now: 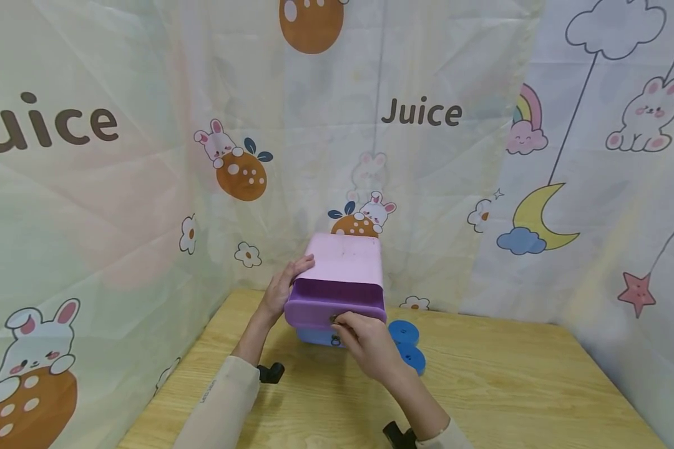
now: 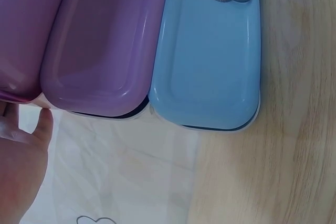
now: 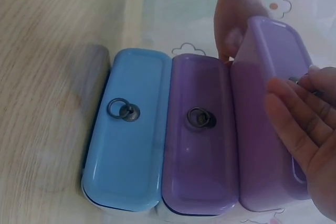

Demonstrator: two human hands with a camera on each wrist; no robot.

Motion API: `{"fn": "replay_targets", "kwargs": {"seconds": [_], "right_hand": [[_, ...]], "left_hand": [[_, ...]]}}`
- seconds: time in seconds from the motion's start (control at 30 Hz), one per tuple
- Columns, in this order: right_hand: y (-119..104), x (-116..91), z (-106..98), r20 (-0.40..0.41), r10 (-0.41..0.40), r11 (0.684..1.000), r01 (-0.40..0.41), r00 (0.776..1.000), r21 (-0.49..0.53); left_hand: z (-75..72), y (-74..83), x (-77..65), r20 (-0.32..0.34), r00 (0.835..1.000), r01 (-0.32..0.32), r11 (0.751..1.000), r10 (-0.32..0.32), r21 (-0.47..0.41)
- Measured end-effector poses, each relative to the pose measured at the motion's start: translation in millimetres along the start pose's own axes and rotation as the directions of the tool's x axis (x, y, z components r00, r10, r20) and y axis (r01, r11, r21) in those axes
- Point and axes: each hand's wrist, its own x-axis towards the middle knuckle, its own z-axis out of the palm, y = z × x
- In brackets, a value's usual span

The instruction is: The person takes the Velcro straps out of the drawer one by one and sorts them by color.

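Observation:
A small pink cabinet (image 1: 347, 259) with three drawers stands on the table. Its top purple drawer (image 1: 309, 313) is pulled partway out, with the hollow behind its front showing. Below it, the middle purple drawer (image 3: 197, 161) and the bottom light blue drawer (image 3: 126, 156) are closed, each with a metal ring pull. My right hand (image 1: 371, 343) pinches the top drawer's pull (image 1: 333, 318), mostly hidden by the fingers. My left hand (image 1: 281, 290) rests against the cabinet's left side, fingers extended along it; in the left wrist view that hand (image 2: 21, 161) shows beside the top drawer.
Two blue discs (image 1: 413, 358) lie on the wooden table (image 1: 500, 374) just right of the cabinet. Printed fabric (image 1: 292, 187) hangs behind and at both sides. Black devices (image 1: 271, 373) sit at the wrists.

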Motion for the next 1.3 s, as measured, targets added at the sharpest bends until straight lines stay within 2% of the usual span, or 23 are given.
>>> {"fn": "replay_targets", "kwargs": {"seconds": [0.4,0.6,0.83,1.1,1.3], "right_hand": [[9.1,3.3,1.9,0.032,0.132,0.988,-0.134,0.991,0.078],[10.5,4.5,4.4,0.029,0.196,0.977,-0.198,0.98,0.077],[13.4,9.7,3.7,0.026,0.189,0.98,-0.19,0.982,0.053],[18.3,13.7,2.5,0.062,0.213,0.973,-0.217,0.975,0.083],[23.6,18.5,3.8,0.05,0.215,0.973,-0.218,0.975,0.071]], "left_hand": [[2.9,-0.6,-0.5,0.0,1.0,-0.005,1.0,0.005,-0.002],[2.3,-1.1,0.4,-0.007,1.0,-0.005,1.0,0.005,0.01],[2.9,0.9,0.6,-0.012,1.0,-0.012,1.0,0.012,0.01],[2.4,0.0,0.0,-0.01,1.0,-0.019,1.0,0.02,0.024],[2.8,0.7,-1.6,-0.011,1.0,0.017,1.0,-0.017,0.025]]}}
